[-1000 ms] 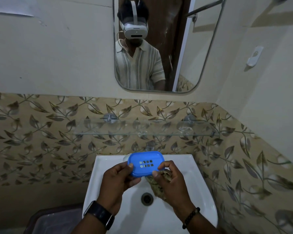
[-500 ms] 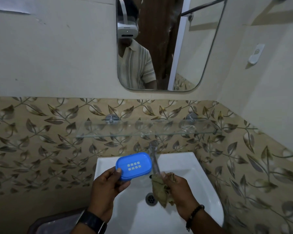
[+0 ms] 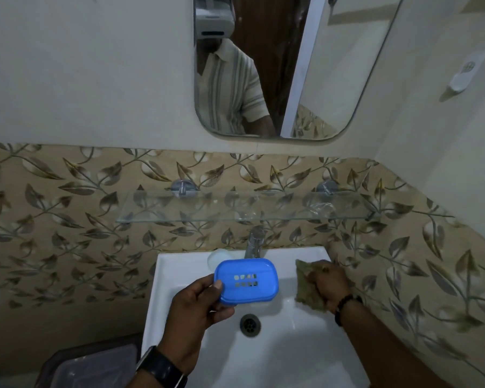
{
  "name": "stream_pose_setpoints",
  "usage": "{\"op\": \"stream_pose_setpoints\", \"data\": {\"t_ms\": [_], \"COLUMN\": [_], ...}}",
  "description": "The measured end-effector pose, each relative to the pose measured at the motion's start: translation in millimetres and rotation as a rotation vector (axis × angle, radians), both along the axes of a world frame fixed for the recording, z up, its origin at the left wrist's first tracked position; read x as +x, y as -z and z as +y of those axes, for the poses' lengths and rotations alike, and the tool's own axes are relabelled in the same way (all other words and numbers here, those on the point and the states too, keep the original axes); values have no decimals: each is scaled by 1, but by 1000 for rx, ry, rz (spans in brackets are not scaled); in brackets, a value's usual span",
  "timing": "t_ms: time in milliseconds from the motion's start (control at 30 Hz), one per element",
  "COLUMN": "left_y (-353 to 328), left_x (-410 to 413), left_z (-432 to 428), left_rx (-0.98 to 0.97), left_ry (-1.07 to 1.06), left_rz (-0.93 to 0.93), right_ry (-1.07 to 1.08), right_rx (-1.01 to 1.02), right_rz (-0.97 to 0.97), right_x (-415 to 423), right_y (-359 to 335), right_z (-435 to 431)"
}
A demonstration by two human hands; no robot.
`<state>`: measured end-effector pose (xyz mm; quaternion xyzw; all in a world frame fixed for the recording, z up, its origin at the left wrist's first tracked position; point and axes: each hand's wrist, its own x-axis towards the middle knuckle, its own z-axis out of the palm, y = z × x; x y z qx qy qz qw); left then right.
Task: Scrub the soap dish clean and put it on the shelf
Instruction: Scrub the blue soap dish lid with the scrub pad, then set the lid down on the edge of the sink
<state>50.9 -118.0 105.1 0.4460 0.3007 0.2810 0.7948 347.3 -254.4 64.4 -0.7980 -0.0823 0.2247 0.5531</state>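
My left hand (image 3: 196, 309) holds a blue plastic soap dish (image 3: 247, 281) by its left edge, above the white sink (image 3: 300, 345). The dish has small drain slots in its middle. My right hand (image 3: 329, 284) grips a brownish-green scrub pad (image 3: 305, 278) at the sink's right rim, apart from the dish. A clear glass shelf (image 3: 244, 210) hangs on the leaf-patterned wall above the tap, with nothing on it.
A chrome tap (image 3: 254, 243) stands at the back of the sink, a white bar of soap (image 3: 217, 257) beside it on the left. The drain (image 3: 250, 324) lies below the dish. A mirror (image 3: 286, 65) hangs above. A dark bin (image 3: 87, 368) sits lower left.
My right hand has carried the scrub pad from the middle of the sink to its right rim. The dish stayed in my left hand and shifted slightly right.
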Motion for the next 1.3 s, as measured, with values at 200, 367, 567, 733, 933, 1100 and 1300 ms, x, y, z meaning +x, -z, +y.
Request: {"op": "stream_pose_setpoints", "data": {"t_ms": [200, 367, 567, 733, 933, 1100, 1300], "left_y": [1, 5, 8, 16, 18, 18, 25], "left_x": [17, 25, 25, 23, 21, 10, -12], "left_z": [-5, -3, 3, 2, -2, -1, 9], "left_rx": [-52, -58, -49, -30, -20, -29, -39], "left_ry": [-33, -77, -96, -87, -63, -81, -154], "left_rz": [44, 83, 90, 87, 69, 69, 98], "right_ry": [122, 94, -518, -564, -590, -317, -523], "right_rx": [-427, -510, -615, -662, -563, -146, 215], "right_rz": [-493, -781, -683, -675, -668, -982, -1363], "right_x": [67, 85, 72, 67, 72, 34, -42], "right_y": [-11, -9, 47, 74, 64, 32, -37], "right_z": [10, 19, 27, 23, 18, 25, 60]}}
